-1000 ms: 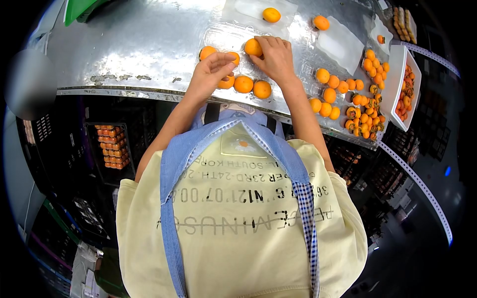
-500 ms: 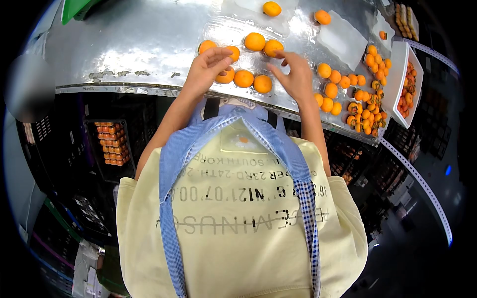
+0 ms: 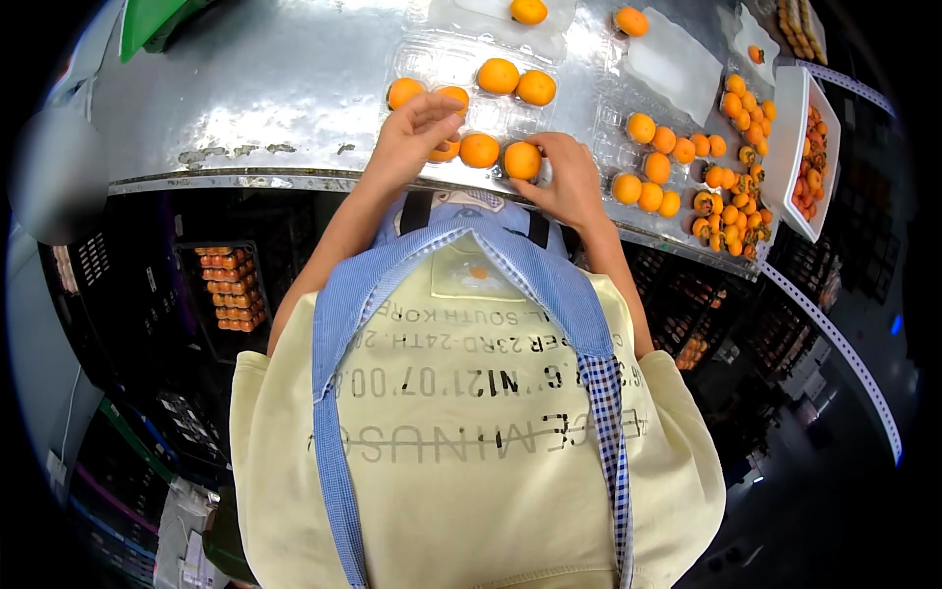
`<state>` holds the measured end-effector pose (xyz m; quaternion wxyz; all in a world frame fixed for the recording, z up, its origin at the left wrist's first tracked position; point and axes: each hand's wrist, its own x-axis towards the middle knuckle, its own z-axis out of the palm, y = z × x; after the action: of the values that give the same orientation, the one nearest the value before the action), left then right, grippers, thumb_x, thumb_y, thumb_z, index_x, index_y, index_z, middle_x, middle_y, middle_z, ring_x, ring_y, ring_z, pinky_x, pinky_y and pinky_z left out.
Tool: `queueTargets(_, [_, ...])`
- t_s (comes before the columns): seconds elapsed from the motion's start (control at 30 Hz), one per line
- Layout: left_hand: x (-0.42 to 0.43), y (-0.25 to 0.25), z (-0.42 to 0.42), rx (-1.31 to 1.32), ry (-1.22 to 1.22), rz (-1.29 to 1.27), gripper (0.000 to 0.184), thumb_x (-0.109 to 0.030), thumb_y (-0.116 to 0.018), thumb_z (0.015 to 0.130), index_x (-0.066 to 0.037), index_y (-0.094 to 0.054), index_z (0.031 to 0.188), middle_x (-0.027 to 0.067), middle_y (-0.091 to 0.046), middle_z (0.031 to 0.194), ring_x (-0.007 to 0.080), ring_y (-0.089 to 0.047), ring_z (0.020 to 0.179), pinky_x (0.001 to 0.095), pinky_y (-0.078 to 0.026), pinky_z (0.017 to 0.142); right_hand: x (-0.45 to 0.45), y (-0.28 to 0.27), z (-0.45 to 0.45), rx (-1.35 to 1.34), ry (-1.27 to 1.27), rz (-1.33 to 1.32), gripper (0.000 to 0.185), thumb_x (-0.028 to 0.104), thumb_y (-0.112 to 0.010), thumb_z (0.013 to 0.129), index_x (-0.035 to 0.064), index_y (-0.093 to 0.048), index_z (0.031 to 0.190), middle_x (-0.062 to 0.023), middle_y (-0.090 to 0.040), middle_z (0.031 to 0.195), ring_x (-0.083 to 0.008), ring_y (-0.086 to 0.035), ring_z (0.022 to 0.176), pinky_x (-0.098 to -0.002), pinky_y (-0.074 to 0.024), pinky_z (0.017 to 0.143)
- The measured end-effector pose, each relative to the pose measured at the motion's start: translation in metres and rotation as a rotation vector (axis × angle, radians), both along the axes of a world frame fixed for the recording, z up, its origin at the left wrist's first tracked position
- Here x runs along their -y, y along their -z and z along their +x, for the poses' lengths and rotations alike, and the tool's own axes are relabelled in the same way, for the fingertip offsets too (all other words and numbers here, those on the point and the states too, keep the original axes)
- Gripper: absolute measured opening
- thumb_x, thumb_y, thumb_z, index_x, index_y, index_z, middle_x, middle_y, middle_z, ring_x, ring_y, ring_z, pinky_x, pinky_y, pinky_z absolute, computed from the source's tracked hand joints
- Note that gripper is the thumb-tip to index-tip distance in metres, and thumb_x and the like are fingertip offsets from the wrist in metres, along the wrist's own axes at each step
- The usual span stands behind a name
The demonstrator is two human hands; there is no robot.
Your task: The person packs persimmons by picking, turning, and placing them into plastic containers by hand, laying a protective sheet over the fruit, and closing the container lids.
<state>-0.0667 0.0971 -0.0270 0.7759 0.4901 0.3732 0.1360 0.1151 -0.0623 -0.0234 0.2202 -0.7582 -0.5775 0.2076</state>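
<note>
Yellow shirt (image 3: 481,510), blue straps (image 3: 339,471)

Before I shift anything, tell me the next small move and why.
Probably ease the end orange fruit slightly back into line, then let go: the right hand has its thumb and fingers at it, and it sits a little nearer the table's front edge than the neighbouring fruit in its row.
</note>
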Motion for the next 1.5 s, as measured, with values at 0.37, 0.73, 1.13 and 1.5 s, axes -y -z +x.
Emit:
queueTargets(0.37, [0.016, -0.048, 0.012, 0.361, 0.178, -0.5, 0.044, -0.023, -0.056, 0.092, 0.0, -0.043, 0.127, 0.0157, -0.057, 0.115, 0.0228, -0.061, 0.097, 0.0343, -0.051, 0.083, -0.019, -0.04, -0.022, -1.006, 0.179, 0.469, 0.063, 0.002, -0.076, 0.069, -0.0006, -0.043, 0.122, -0.014, -0.051, 0.123, -0.0228, -0.05, 0.115, -0.0369, -0.0363, 0.103])
queueTargets(0.73, [0.019, -0.043, 0.012, 0.334, 0.019, -0.139, 0.035, -0.015, -0.064, 0.087, -0.006, -0.053, 0.12, 0.0101, -0.056, 0.106, 0.0157, -0.061, 0.092, 0.0274, -0.051, 0.076, -0.023, -0.037, -0.026, -0.943, 0.181, 0.421, 0.06, -0.002, -0.073, 0.072, -0.001, -0.044, 0.124, -0.0144, -0.053, 0.124, -0.0227, -0.052, 0.116, -0.0367, -0.0398, 0.101])
queueTargets(1.13, [0.019, -0.043, 0.014, 0.345, 0.001, -0.127, 0.037, -0.014, -0.062, 0.088, -0.004, -0.05, 0.121, 0.0086, -0.055, 0.103, 0.0165, -0.063, 0.089, 0.027, -0.052, 0.073, -0.024, -0.035, -0.025, -1.142, 0.236, 0.369, 0.057, 0.001, -0.07, 0.077, -0.0014, -0.044, 0.127, -0.0138, -0.053, 0.124, -0.0211, -0.054, 0.112, -0.0331, -0.0435, 0.095])
queueTargets(1.5, [0.018, -0.036, 0.013, 0.379, 0.002, -0.485, 0.04, -0.021, -0.056, 0.093, 0.002, -0.045, 0.124, 0.0133, -0.055, 0.117, 0.0208, -0.058, 0.107, 0.0343, -0.049, 0.09, -0.04, -0.047, -0.033, -0.354, 0.126, 0.461, 0.055, 0.012, -0.079, 0.065, 0.0032, -0.055, 0.113, -0.0094, -0.053, 0.104, -0.0156, -0.054, 0.075, -0.027, -0.0455, 0.065])
